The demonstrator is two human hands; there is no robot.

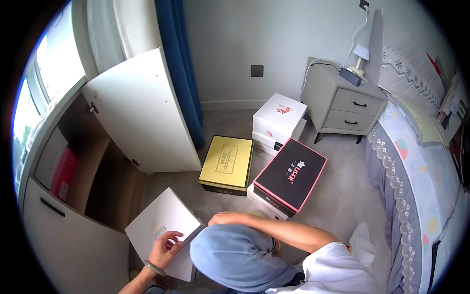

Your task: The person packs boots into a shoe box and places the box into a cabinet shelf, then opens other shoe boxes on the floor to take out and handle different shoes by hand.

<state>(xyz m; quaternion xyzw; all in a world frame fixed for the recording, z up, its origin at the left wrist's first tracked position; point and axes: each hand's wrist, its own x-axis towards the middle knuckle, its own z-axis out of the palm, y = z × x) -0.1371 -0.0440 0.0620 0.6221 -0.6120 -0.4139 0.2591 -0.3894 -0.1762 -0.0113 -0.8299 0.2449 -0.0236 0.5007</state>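
A white lidded box point(156, 215) with faint lettering sits tilted on the floor in front of me, beside the low cabinet. My left hand point(165, 249), with a bangle on the wrist, is over the lid near its lettering. Its fingers are loosely bent and apart, holding nothing that I can see. My right hand point(229, 219) lies just beyond my denim-covered knee point(230, 252), close to the right corner of the white box. The knee hides most of its fingers, so I cannot see whether they touch the box.
The cabinet door point(147, 112) stands open; a red box point(66, 171) is on the shelf inside. On the floor are a yellow box point(226, 161), a black box with pink edges point(274, 179) on another box, and stacked white boxes point(276, 115). A nightstand point(342, 105) and bed point(411, 161) are right.
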